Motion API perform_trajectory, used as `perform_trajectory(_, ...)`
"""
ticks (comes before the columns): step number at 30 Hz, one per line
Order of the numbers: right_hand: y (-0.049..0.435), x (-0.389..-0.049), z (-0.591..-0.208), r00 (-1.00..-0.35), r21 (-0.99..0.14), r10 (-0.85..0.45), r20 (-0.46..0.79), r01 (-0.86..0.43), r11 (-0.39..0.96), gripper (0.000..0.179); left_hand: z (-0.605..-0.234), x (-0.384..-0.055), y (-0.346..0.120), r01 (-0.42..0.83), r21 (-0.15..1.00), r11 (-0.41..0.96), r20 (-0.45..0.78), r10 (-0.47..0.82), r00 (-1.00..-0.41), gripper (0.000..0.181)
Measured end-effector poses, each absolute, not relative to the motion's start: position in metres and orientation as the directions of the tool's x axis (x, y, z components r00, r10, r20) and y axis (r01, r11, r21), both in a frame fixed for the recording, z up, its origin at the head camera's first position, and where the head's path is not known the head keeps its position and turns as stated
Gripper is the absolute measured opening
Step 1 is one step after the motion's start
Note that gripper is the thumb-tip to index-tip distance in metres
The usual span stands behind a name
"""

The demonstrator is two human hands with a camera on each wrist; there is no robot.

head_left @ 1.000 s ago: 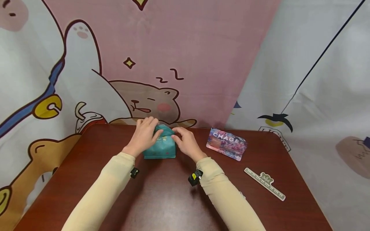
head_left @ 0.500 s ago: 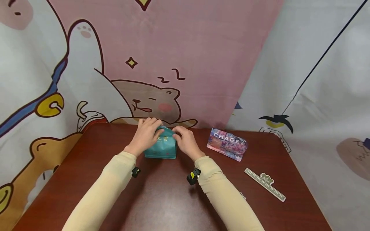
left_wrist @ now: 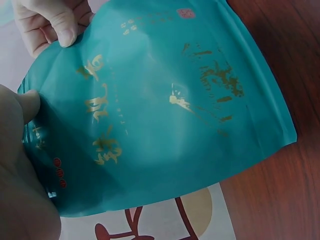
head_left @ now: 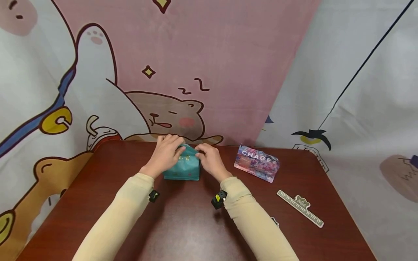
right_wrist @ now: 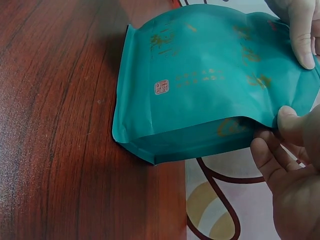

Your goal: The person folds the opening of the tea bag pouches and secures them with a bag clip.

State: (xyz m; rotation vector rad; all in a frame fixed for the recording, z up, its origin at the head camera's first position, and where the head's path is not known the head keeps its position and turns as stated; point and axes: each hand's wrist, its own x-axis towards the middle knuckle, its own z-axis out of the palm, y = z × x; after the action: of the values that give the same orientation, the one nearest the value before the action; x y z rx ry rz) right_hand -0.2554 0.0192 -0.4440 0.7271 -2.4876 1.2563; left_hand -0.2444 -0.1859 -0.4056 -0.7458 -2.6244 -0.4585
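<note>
Teal gold-lettered glossy pouch (head_left: 183,170), far side of red-brown wooden table (head_left: 192,224).
My left hand (head_left: 164,154) and right hand (head_left: 211,160) pinch its upper edge; uneven pulling could tip it, I judge.

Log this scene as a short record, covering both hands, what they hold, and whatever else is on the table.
left hand: left hand grips the pouch's upper left, thumb in front
right hand: right hand pinches its upper right edge
held item: teal pouch with gold lettering, base on the table near the far edge
right of pouch: pink-and-blue packet, lying apart
nearer, further right: long pale-edged strip with keyboard-like markings
partly hidden: small white-edged item by the right sleeve, unidentifiable
</note>
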Motion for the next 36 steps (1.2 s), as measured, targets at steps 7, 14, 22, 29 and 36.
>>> perform_trajectory(7, 0.018, -0.256, -0.445, -0.845, -0.681, -0.307, 0.438, -0.534, 0.501, 0.008, -0.400, -0.242, -0.185, 0.525, 0.234, 0.818, 0.385, 0.418, -0.823, 0.017)
perform_trajectory(14, 0.016, -0.256, -0.447, -0.839, -0.680, -0.303, 0.451, -0.543, 0.493, 0.006, -0.397, -0.241, -0.187, 0.517, 0.230, 0.825, 0.363, 0.420, -0.832, 0.018)
perform_trajectory(22, 0.015, -0.256, -0.450, -0.825, -0.656, -0.300, 0.478, -0.563, 0.502, 0.013, -0.400, -0.241, -0.188, 0.532, 0.200, 0.823, 0.399, 0.428, -0.811, 0.012)
perform_trajectory(29, 0.018, -0.256, -0.451, -0.827, -0.653, -0.279, 0.488, -0.558, 0.512, 0.014, -0.400, -0.241, -0.187, 0.567, 0.185, 0.803, 0.415, 0.460, -0.785, 0.010)
perform_trajectory(36, 0.018, -0.256, -0.450, -0.822, -0.653, -0.277, 0.498, -0.565, 0.504, 0.014, -0.391, -0.242, -0.189, 0.556, 0.184, 0.811, 0.335, 0.480, -0.811, 0.013)
